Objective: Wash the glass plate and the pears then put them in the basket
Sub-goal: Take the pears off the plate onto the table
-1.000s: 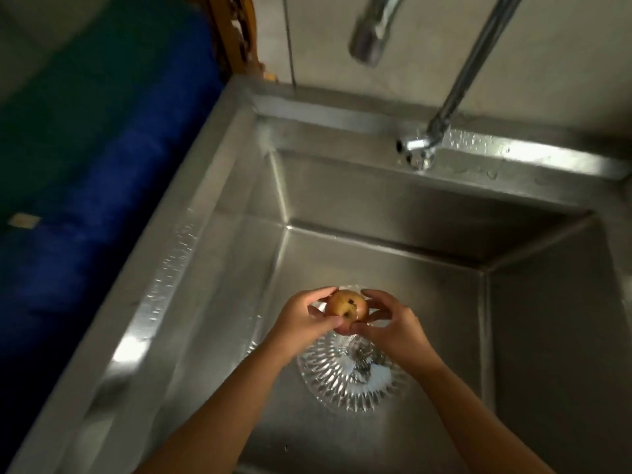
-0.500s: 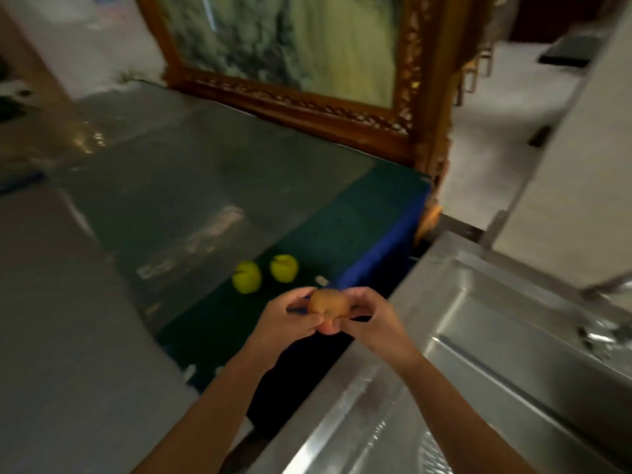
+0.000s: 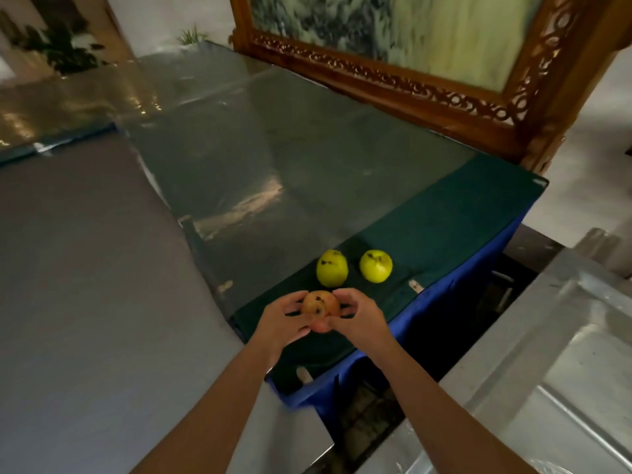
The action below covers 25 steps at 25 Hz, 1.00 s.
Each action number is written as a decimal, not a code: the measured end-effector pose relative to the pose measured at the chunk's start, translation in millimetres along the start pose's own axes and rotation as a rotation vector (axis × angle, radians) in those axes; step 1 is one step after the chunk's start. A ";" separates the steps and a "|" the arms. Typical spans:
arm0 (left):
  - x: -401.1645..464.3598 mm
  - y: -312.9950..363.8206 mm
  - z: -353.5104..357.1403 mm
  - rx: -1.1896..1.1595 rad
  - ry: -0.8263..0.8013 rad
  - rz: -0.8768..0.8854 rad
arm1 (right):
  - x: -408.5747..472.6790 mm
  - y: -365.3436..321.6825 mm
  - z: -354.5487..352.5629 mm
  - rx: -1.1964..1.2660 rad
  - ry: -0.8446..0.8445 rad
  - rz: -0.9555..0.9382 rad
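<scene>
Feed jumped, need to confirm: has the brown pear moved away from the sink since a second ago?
Yes. The brown pear, held by both hands, was over the sink; now it is left of it, above the green cloth.

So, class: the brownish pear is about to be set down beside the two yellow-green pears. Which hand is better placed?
Probably the left hand: it and the right hand both grip the brownish pear, but free cloth lies leftward.

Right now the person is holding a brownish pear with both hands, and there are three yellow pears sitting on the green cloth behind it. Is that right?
Not quite. The head view shows two yellow pears on the green cloth, not three: one yellow pear and another beside it. The rest is right: the left hand and right hand both hold the brownish pear.
</scene>
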State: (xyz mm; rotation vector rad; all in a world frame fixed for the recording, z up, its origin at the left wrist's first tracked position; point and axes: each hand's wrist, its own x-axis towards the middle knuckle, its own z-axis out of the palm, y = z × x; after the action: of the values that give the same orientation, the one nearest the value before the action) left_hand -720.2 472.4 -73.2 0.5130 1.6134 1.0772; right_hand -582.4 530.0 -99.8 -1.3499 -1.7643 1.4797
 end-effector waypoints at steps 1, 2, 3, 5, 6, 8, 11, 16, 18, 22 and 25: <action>1.8 -3.5 -0.6 -0.016 0.000 -0.008 | -0.4 2.2 1.4 -0.002 -0.003 0.006; 4.2 -6.8 -0.8 -0.027 0.001 -0.011 | 0.0 4.2 1.7 0.003 0.001 0.010; 6.7 -8.3 -1.5 -0.022 0.003 -0.011 | 1.2 5.1 1.4 0.009 0.007 0.009; 9.0 -8.6 -3.3 0.032 0.007 -0.011 | 2.1 4.7 0.3 0.008 0.007 0.013; 8.2 -7.6 -4.7 0.077 0.020 -0.006 | 1.2 3.8 -0.6 0.007 0.000 0.014; 3.0 0.0 -6.9 0.205 0.104 0.037 | -4.0 2.2 -4.4 0.000 -0.008 0.008; -10.7 23.2 1.0 0.349 0.203 0.185 | -16.9 -2.1 -19.5 0.030 0.011 0.017; -46.4 46.0 98.0 0.348 -0.055 0.382 | -61.7 2.0 -91.5 0.165 0.161 0.038; -59.0 30.3 148.4 0.344 -0.210 0.351 | -91.1 22.6 -128.9 0.206 0.250 0.068; -78.2 -42.9 242.7 0.407 -0.449 0.171 | -164.1 103.5 -202.5 0.257 0.462 0.196; -76.5 -108.4 288.5 0.473 -0.506 0.029 | -214.4 178.8 -235.1 0.242 0.575 0.341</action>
State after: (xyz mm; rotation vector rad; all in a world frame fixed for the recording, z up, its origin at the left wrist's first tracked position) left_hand -407.4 469.2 -127.6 1.0337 1.3958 0.5132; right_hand -232.0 437.6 -142.9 -1.7773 -1.0034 1.2374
